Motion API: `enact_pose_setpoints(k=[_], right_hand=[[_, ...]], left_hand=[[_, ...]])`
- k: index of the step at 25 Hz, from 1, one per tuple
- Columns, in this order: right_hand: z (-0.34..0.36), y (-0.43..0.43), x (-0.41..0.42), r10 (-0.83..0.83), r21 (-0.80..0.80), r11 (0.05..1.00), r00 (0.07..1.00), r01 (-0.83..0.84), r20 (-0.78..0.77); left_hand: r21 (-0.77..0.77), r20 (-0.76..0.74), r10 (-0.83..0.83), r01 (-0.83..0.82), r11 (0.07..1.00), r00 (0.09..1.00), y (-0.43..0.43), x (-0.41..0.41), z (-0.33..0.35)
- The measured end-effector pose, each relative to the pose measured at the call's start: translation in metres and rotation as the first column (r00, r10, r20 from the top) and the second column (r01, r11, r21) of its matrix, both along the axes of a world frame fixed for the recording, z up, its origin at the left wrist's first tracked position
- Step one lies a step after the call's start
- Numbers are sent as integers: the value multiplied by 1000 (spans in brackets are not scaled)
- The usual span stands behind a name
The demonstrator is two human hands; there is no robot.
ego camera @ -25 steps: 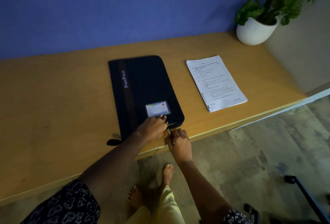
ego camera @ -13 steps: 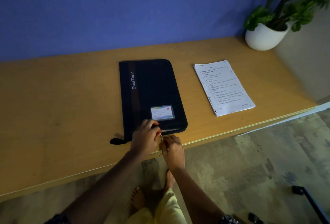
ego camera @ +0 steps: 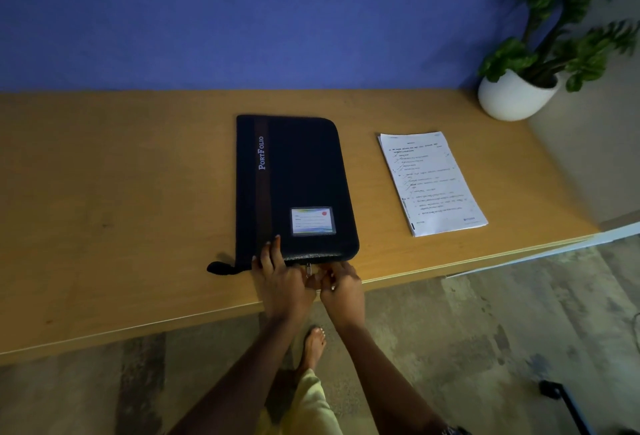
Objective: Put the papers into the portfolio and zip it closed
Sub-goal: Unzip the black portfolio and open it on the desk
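Note:
A black zip portfolio (ego camera: 298, 181) with a brown stripe and a card window lies flat and closed on the wooden desk (ego camera: 121, 192). A small stack of printed papers (ego camera: 431, 183) lies to its right, apart from it. My left hand (ego camera: 280, 278) presses on the portfolio's near left corner, fingers on the cover. My right hand (ego camera: 341, 287) is at the near edge, its fingertips pinched around the metal zip pull (ego camera: 308, 270) that hangs from the zip there.
A white pot with a green plant (ego camera: 519, 95) stands at the desk's back right corner by the blue wall. A black strap loop (ego camera: 221, 268) sticks out at the portfolio's near left. Below the desk edge are the floor and a bare foot.
Both hands have slid left along the portfolio's near edge, from its right corner toward the middle. The head camera has drifted, so everything sits further right in view.

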State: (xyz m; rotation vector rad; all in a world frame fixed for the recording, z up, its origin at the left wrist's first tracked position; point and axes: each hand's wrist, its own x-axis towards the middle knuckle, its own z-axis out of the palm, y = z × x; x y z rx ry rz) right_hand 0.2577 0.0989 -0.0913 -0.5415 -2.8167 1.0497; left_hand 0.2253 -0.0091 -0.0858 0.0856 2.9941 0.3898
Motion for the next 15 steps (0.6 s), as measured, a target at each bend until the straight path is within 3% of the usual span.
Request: enact_pose_setpoints(k=[5,10,15], right_hand=[[2,8,-10,177,337,914,969,-226,170],[11,20,-25,265,495,803,943,-332,202],[11,32,-23,299,550,741,923,-385,243]], left_hand=[[-14,24,108,-108,994,994,0,-2,1],[-28,-15,39,-39,999,999,-8,-2,6],[-12,-34,-16,15,1000,999,-11,-2,13]])
